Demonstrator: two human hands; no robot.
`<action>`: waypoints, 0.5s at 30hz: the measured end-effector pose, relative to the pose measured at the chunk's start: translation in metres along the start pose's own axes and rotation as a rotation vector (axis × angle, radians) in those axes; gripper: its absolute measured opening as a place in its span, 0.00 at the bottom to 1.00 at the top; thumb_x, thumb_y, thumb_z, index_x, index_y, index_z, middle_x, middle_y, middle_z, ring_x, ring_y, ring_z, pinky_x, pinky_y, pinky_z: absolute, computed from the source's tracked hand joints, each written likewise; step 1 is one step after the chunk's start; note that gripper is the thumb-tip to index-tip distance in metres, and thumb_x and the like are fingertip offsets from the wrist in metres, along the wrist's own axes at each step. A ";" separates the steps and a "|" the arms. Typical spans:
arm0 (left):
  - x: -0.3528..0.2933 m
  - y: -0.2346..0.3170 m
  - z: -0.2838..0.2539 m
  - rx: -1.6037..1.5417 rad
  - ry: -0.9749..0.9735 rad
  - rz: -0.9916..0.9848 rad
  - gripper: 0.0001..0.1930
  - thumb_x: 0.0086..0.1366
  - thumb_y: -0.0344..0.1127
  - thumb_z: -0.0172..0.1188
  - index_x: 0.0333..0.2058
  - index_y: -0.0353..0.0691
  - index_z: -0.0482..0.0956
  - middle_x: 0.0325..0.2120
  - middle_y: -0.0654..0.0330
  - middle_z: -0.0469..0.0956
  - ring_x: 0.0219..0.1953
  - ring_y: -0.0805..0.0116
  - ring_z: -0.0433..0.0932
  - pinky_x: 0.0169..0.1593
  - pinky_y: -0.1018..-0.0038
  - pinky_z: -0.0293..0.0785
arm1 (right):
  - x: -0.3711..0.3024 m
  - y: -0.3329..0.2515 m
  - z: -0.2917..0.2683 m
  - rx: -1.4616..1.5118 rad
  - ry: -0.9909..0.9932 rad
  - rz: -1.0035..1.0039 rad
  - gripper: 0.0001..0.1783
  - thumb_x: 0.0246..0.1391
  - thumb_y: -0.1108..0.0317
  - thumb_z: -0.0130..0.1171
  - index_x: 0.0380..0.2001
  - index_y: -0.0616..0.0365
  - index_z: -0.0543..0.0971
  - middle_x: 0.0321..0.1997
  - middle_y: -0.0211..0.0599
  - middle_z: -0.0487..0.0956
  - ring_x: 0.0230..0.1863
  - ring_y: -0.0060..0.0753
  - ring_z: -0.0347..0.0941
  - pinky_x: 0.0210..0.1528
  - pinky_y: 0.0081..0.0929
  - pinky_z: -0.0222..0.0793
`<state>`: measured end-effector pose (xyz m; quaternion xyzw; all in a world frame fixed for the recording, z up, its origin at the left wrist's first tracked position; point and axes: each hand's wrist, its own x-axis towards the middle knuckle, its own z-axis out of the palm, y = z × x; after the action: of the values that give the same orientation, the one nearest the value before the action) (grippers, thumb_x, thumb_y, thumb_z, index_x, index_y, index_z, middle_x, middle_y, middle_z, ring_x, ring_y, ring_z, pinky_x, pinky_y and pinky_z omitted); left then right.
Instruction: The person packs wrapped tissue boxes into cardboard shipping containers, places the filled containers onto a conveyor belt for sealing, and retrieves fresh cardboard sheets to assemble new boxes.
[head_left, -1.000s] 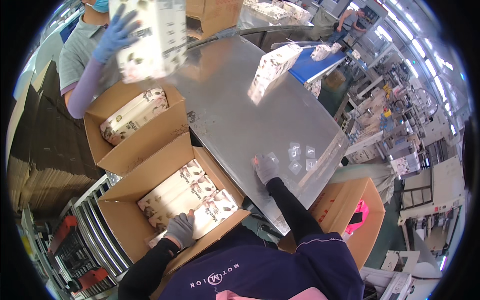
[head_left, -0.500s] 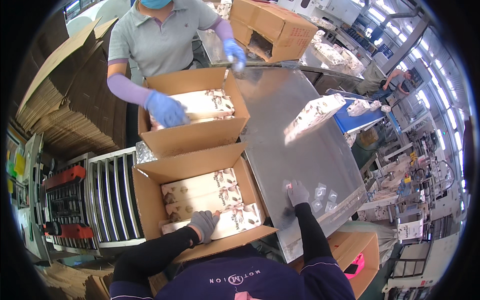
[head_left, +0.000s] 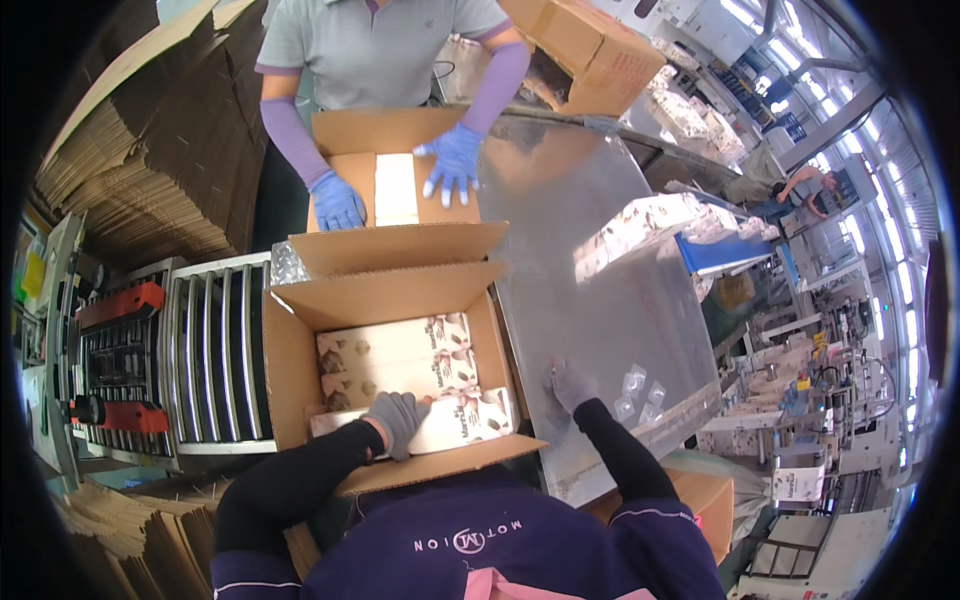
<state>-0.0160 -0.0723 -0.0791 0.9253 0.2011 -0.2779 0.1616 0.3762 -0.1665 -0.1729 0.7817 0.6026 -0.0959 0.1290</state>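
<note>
My left hand [head_left: 397, 424], in a grey glove, has its fingers closed over the nearest of several white, flower-printed soft packs [head_left: 470, 418]. That pack lies at the near side of an open cardboard carton [head_left: 390, 292], slightly raised against the packs behind it. My right hand [head_left: 572, 386], also gloved, is low over the metal table [head_left: 560, 300] to the right of the carton. Motion smears its fingers, so whatever they may hold is hidden. A few small clear plastic pieces [head_left: 634, 380] lie just right of it.
Across from me, a co-worker's blue-gloved hands [head_left: 455, 163] rest on the flaps of a second carton [head_left: 400, 250]. Printed packs [head_left: 640, 225] sit at the table's far right, by a blue conveyor [head_left: 725, 254]. A roller track [head_left: 220, 350] and stacked flat cardboard [head_left: 150, 170] stand left.
My right hand has slid a little left across the table; my left stays on the pack. The co-worker's hands have moved onto the second carton's flaps, which are now folded inward.
</note>
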 end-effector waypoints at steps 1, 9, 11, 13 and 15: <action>0.002 -0.004 0.004 -0.005 0.014 0.014 0.55 0.43 0.53 0.68 0.65 0.29 0.55 0.41 0.45 0.74 0.41 0.52 0.77 0.42 0.66 0.73 | 0.003 0.004 0.003 0.033 0.027 -0.003 0.19 0.64 0.54 0.44 0.50 0.53 0.70 0.39 0.44 0.78 0.38 0.52 0.79 0.36 0.50 0.75; -0.003 -0.002 -0.002 0.011 -0.012 0.005 0.55 0.43 0.55 0.69 0.64 0.28 0.56 0.41 0.47 0.74 0.40 0.53 0.76 0.42 0.65 0.73 | -0.009 0.012 0.026 0.452 0.475 0.000 0.18 0.61 0.62 0.51 0.52 0.56 0.71 0.40 0.49 0.78 0.41 0.54 0.76 0.43 0.46 0.73; -0.002 -0.002 -0.003 0.013 0.002 0.005 0.54 0.43 0.56 0.69 0.64 0.28 0.57 0.41 0.47 0.74 0.40 0.53 0.76 0.41 0.65 0.74 | -0.007 0.000 0.026 0.447 0.430 0.046 0.16 0.61 0.63 0.51 0.50 0.57 0.72 0.39 0.49 0.78 0.41 0.54 0.75 0.43 0.46 0.72; 0.000 -0.001 -0.006 0.017 -0.027 -0.003 0.55 0.43 0.56 0.69 0.64 0.28 0.57 0.41 0.47 0.74 0.40 0.53 0.76 0.41 0.64 0.74 | 0.001 -0.007 0.027 0.392 0.374 0.024 0.14 0.62 0.63 0.50 0.48 0.58 0.72 0.38 0.49 0.78 0.40 0.55 0.75 0.43 0.47 0.72; 0.000 -0.002 -0.006 0.015 -0.034 0.007 0.55 0.43 0.56 0.69 0.64 0.28 0.56 0.41 0.47 0.74 0.41 0.53 0.76 0.42 0.64 0.74 | 0.016 0.003 0.039 0.444 0.359 0.102 0.12 0.63 0.63 0.50 0.45 0.58 0.72 0.36 0.48 0.78 0.38 0.54 0.75 0.41 0.44 0.72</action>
<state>-0.0141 -0.0675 -0.0749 0.9223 0.1929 -0.2947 0.1591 0.3832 -0.1651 -0.2146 0.8247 0.5398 -0.0789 -0.1493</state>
